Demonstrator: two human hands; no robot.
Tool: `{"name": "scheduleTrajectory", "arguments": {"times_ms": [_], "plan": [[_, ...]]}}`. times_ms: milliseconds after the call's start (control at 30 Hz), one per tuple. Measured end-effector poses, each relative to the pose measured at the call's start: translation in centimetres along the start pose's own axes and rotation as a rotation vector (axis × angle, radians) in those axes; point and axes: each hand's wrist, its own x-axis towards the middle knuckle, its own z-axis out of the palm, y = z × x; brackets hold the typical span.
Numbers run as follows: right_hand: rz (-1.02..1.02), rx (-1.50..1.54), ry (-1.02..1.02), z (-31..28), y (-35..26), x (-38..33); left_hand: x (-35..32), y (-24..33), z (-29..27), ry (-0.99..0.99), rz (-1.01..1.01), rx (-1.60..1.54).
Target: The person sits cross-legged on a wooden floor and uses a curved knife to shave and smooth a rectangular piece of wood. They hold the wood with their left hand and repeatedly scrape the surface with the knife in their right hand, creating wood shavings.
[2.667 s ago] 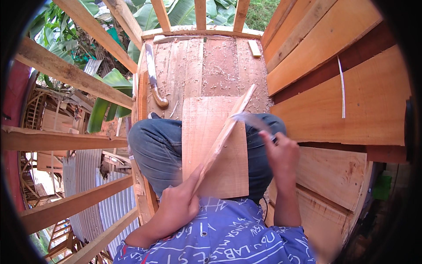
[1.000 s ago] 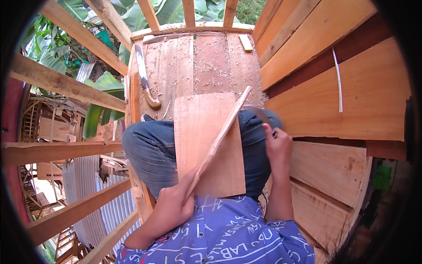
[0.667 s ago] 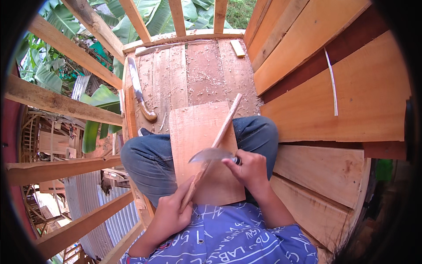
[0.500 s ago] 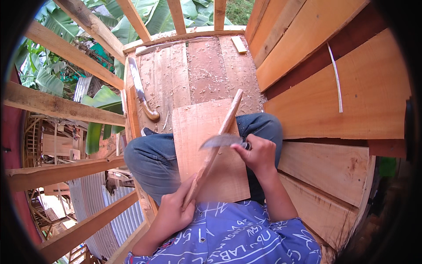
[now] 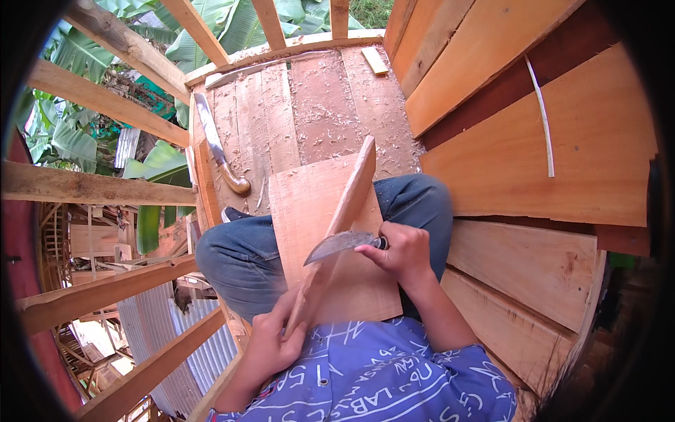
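My left hand grips the near end of a long strip of wood, which slants up and away to the right. Beneath the strip, a flat square board lies across my lap. My right hand is closed round the dark handle of a knife with a broad curved blade. The blade crosses the strip near its middle, its tip pointing left. Most of the handle is hidden in my fist.
A machete with a wooden handle lies on the shaving-strewn plank floor at the far left. A small wood block rests at the back. Wooden rails stand on the left, a plank wall on the right.
The knife has slid down the strip toward me, with my right hand lower. The strip has turned so its broader face shows. The whole view has shifted slightly.
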Motion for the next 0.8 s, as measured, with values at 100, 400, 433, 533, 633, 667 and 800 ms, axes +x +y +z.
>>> {"name": "scheduleTrajectory", "arguments": {"times_ms": [100,400,433,533,633,667,800], "plan": [[0.068,-0.104,0.087,0.7,2.0,1.7,0.0,0.0,0.0,0.014,-0.043,-0.01],[0.292,0.082,-0.002,-1.5,2.1,3.8,0.0,-1.5,-0.3,-0.026,-0.04,-0.079],[0.286,0.106,0.002,-0.9,1.4,3.4,0.0,-1.8,-0.5,-0.03,-0.035,-0.087],[0.342,0.326,0.031,1.1,2.1,2.8,0.3,-1.9,-1.1,-0.048,-0.047,-0.095],[0.456,0.777,0.162,4.1,4.4,4.5,0.7,-2.1,-1.5,-0.047,-0.021,-0.087],[0.488,0.954,0.187,4.3,4.9,6.2,0.8,-2.3,-1.6,-0.037,-0.02,-0.084],[0.773,1.034,0.319,3.5,6.0,12.9,0.5,-2.4,-2.2,-0.056,-0.052,-0.034]]}}
